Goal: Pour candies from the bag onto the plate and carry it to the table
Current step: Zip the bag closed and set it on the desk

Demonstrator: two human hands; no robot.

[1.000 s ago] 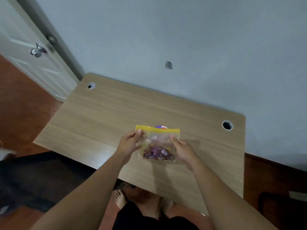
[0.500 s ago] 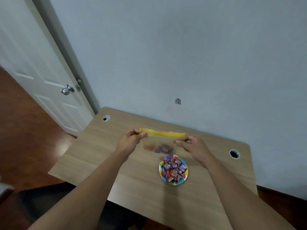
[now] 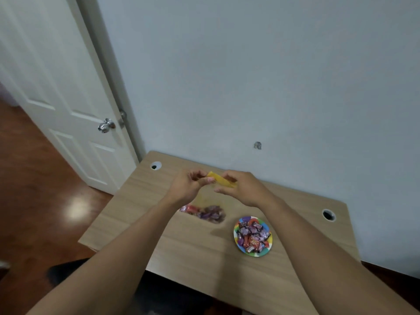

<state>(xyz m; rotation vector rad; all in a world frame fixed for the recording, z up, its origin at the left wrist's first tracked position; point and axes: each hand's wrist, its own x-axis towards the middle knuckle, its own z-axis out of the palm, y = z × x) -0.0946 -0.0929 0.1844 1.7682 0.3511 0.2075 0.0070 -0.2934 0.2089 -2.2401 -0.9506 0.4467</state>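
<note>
A clear zip bag with a yellow top strip hangs above the wooden table. My left hand pinches the strip's left end and my right hand pinches its right end. Several purple and red wrapped candies sag in the bag's bottom, blurred. To the right on the table sits a small rainbow-rimmed plate heaped with wrapped candies. The bag is to the left of the plate, not over it.
The table stands against a pale blue wall, with cable holes at its back left and right. A white door with a metal knob stands at the left. Reddish wooden floor lies to the left.
The view has tilted further up. My hands have come closer together on the yellow strip, and the bag has shifted left, away from the plate.
</note>
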